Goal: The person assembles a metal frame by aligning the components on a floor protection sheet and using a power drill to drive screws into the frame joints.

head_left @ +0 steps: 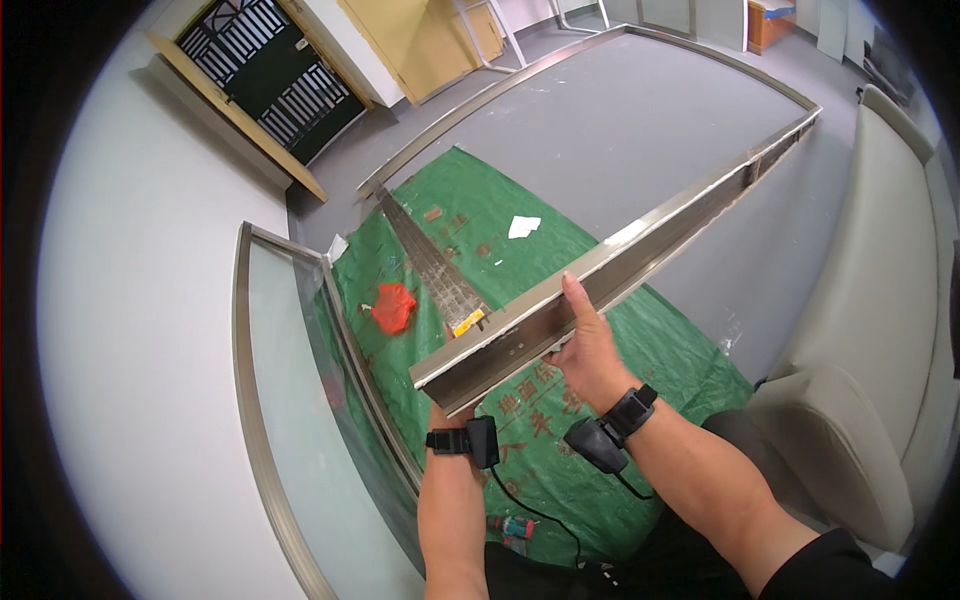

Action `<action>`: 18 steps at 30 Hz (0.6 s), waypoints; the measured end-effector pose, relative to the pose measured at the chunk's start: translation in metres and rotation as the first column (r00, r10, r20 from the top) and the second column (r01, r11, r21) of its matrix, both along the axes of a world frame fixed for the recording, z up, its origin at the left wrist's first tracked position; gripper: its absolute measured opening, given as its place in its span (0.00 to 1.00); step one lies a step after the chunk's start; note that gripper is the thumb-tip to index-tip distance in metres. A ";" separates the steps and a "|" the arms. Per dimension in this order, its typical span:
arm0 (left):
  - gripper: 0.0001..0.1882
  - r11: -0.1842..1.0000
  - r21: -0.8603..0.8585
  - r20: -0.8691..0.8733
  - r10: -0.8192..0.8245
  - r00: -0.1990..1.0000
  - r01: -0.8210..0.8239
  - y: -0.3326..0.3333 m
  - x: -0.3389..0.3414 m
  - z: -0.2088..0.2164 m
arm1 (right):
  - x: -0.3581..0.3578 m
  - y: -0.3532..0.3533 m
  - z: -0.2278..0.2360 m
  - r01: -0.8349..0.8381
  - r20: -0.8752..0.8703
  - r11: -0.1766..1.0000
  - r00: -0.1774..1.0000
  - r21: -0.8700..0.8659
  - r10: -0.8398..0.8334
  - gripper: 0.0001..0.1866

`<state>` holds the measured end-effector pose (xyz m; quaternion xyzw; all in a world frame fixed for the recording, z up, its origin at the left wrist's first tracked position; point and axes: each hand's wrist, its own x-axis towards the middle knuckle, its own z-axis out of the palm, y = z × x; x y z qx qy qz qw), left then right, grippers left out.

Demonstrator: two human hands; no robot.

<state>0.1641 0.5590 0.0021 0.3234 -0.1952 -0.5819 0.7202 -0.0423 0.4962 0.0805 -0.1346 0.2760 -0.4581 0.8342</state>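
Note:
A large rectangular metal frame [520,335] is lifted off the floor at its near side. The near rail is a deep U-shaped channel, and the rest of the frame reaches away to the far right. My right hand [590,355] is wrapped round this rail, its thumb on the upper edge. At the rail's left end my left hand [439,412] holds from beneath, with most of its fingers hidden behind the metal. A flat cross strip [430,262] with a yellow label [468,322] runs from the near rail to the far left corner.
Green sheeting [520,190] covers part of the grey floor, with an orange-red plastic bag [394,308] and white paper scrap [523,227] on it. A power drill [515,526] lies by my legs. Framed glass panels [300,350] lean left; a pale sofa [830,330] stands right.

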 end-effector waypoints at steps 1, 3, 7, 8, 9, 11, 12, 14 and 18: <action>0.27 1.000 0.018 -0.125 -0.017 0.992 0.020 0.003 0.008 -0.009 | 0.003 0.003 0.002 -0.011 0.001 1.000 1.000 -0.001 0.011 0.33; 0.27 0.999 0.026 -0.258 -0.031 0.966 0.039 0.009 0.018 -0.029 | 0.005 0.005 0.009 0.021 -0.007 1.000 1.000 -0.019 -0.021 0.36; 0.26 0.948 -0.109 -0.272 -0.316 0.909 0.297 0.017 0.022 -0.053 | 0.009 0.008 0.004 0.006 -0.009 0.999 1.000 -0.043 -0.007 0.38; 0.26 0.971 -0.031 -0.269 -0.237 0.933 0.238 0.020 0.022 -0.059 | 0.009 0.009 0.002 0.004 -0.046 1.000 0.999 -0.014 -0.005 0.38; 0.26 0.979 0.016 -0.244 -0.191 0.951 0.201 0.024 0.023 -0.064 | 0.008 0.011 0.002 0.002 -0.087 1.000 0.996 0.022 0.000 0.39; 0.26 0.987 0.099 -0.177 -0.104 0.979 0.123 0.034 0.031 -0.072 | 0.007 0.009 -0.003 -0.048 -0.103 0.998 0.993 0.034 0.051 0.39; 0.26 0.974 0.164 -0.144 -0.134 0.980 0.157 0.030 0.028 -0.067 | 0.002 0.004 -0.007 -0.077 -0.115 0.997 0.990 0.032 0.080 0.38; 0.25 0.933 0.292 -0.078 -0.199 0.977 0.213 0.021 0.024 -0.052 | -0.003 0.004 -0.019 -0.069 -0.138 0.996 0.987 0.064 0.077 0.37; 0.31 0.824 0.477 0.051 -0.373 0.926 0.306 0.023 0.033 -0.024 | -0.010 0.002 -0.042 -0.122 -0.180 0.984 0.973 0.133 0.145 0.33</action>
